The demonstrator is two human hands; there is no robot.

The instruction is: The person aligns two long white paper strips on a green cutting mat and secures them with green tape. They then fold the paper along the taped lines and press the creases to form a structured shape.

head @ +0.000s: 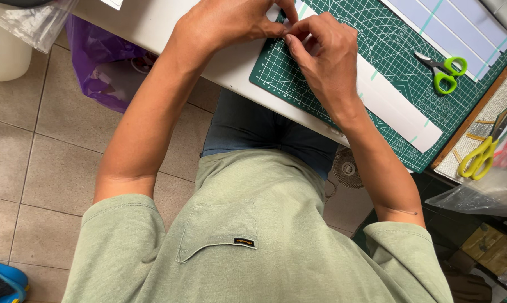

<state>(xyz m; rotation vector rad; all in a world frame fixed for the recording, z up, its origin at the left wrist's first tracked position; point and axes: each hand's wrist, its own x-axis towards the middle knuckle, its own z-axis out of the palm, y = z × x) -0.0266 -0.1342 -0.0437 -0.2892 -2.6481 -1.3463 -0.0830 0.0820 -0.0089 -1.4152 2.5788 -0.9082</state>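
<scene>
A long white paper strip [396, 104] lies across a green cutting mat [399, 56] on a white table [152, 25]. My left hand [228, 22] and my right hand [323, 56] meet at the strip's end near the mat's upper left. Both pinch that end between thumb and fingertips. The pinched spot is mostly hidden by my fingers.
Small green-handled scissors [445, 70] lie on the mat to the right. More white strips with teal lines [455, 25] sit at the far edge. Yellow-handled scissors [481, 154] rest at the right beside clear plastic [483, 193]. A purple bag [99, 62] sits on the tiled floor.
</scene>
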